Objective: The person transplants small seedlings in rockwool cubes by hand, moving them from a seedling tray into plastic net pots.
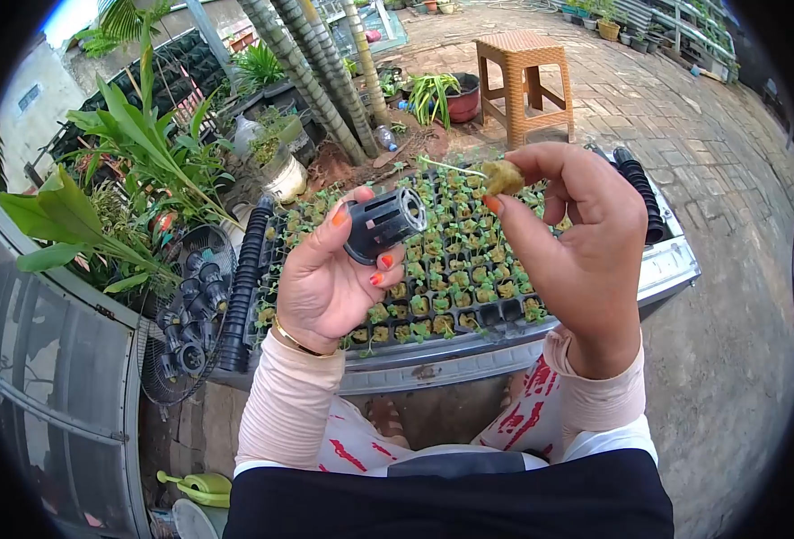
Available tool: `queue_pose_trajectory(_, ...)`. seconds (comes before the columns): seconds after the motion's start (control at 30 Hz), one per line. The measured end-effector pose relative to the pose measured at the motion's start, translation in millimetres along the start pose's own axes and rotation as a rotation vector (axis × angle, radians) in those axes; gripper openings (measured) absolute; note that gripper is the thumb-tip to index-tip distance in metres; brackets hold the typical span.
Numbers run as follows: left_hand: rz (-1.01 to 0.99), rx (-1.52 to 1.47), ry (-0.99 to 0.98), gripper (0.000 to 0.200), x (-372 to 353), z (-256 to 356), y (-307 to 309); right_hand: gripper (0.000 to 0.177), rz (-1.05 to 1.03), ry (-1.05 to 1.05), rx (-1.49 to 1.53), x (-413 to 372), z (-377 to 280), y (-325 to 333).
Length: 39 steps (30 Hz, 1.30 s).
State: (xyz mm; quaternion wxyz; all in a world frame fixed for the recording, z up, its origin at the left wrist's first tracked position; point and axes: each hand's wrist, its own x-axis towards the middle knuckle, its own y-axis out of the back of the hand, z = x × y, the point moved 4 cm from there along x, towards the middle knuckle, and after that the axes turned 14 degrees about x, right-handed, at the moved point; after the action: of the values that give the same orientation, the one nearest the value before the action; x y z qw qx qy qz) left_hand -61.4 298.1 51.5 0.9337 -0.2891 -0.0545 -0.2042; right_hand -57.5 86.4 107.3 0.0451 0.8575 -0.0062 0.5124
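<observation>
My left hand is wrapped round a black slotted net cup, which lies tilted with its slotted end toward the right. My right hand pinches a small brownish plug between thumb and forefinger. A thin pale stem sticks out of the plug to the left. The plug is up and to the right of the cup, apart from it. Below both hands lies a black tray of seedlings in similar plugs, with a few dark cells at its front edge.
Stacks of black net cups flank the tray at left and right. A wire basket holds more cups. Beyond are a woven stool, a red pot, plants and trunks. A green watering can is at lower left.
</observation>
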Motion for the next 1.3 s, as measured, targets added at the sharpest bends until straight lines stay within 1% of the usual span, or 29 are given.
queue_pose_trajectory(0.03, 0.052, -0.01, -0.013, 0.037, -7.4, 2.7, 0.6, 0.021, -0.02, 0.013, -0.006, 0.1, -3.1, -8.7)
queue_pose_trajectory(0.07, 0.053, -0.013, -0.023, 0.037, -12.3, 4.3, 5.4, 0.021, -0.041, 0.027, -0.013, -0.2, -6.1, -16.3)
queue_pose_trajectory(0.13, 0.024, -0.116, -0.056, 0.036, -20.6, 7.7, 14.0, 0.021, -0.057, 0.03, -0.013, -2.2, -8.1, -29.2)
queue_pose_trajectory(0.2, 0.063, -0.118, -0.07, 0.034, -28.5, 11.5, 18.1, 0.021, -0.075, 0.03, -0.009, -4.5, -9.9, -41.2)
queue_pose_trajectory(0.3, 0.041, -0.236, -0.065, 0.031, -35.3, 13.0, 26.1, 0.022, -0.131, 0.065, 0.021, -8.9, -12.9, -59.3)
queue_pose_trajectory(0.53, 0.06, -0.247, -0.087, 0.031, -39.1, 12.7, 38.6, 0.023, -0.229, 0.022, 0.076, -13.2, -11.0, -75.0)
queue_pose_trajectory(0.73, 0.07, -0.216, -0.077, 0.035, -36.9, 9.5, 43.4, 0.021, -0.308, -0.049, 0.074, -13.0, 0.8, -70.4)
queue_pose_trajectory(0.8, 0.063, -0.153, -0.082, 0.038, -36.1, 9.4, 43.1, 0.02, -0.306, -0.061, 0.074, -11.7, 4.6, -65.9)
queue_pose_trajectory(0.83, 0.106, -0.113, -0.08, 0.041, -36.0, 11.0, 38.4, 0.019, -0.306, -0.068, 0.077, -11.0, 5.8, -63.8)
queue_pose_trajectory(0.87, 0.104, -0.114, -0.073, 0.041, -35.7, 10.5, 37.6, 0.019, -0.302, -0.074, 0.073, -10.3, 6.4, -61.6)
queue_pose_trajectory(0.97, 0.132, 0.023, -0.094, 0.041, -35.4, 11.6, 33.8, 0.02, -0.343, -0.096, 0.074, -8.9, 6.5, -56.9)
queue_pose_trajectory(1.03, 0.152, 0.067, -0.088, 0.04, -34.6, 12.0, 27.7, 0.022, -0.408, -0.054, 0.036, -9.0, 3.5, -57.8)
queue_pose_trajectory(1.07, 0.174, 0.111, -0.09, 0.039, -34.3, 11.9, 26.9, 0.022, -0.406, -0.058, 0.035, -10.0, 3.4, -58.1)
queue_pose_trajectory(1.13, 0.148, 0.12, -0.084, 0.038, -34.6, 12.1, 25.4, 0.017, -0.432, -0.055, 0.043, -12.5, 2.2, -60.8)
queue_pose_trajectory(1.2, 0.209, 0.271, -0.076, 0.044, -36.6, 14.6, 21.9, 0.017, -0.428, -0.059, 0.034, -13.0, 2.2, -62.4)
queue_pose_trajectory(1.3, 0.257, 0.327, -0.078, 0.045, -37.3, 18.4, 12.7, 0.02, -0.427, -0.068, 0.027, -13.1, 2.8, -62.9)
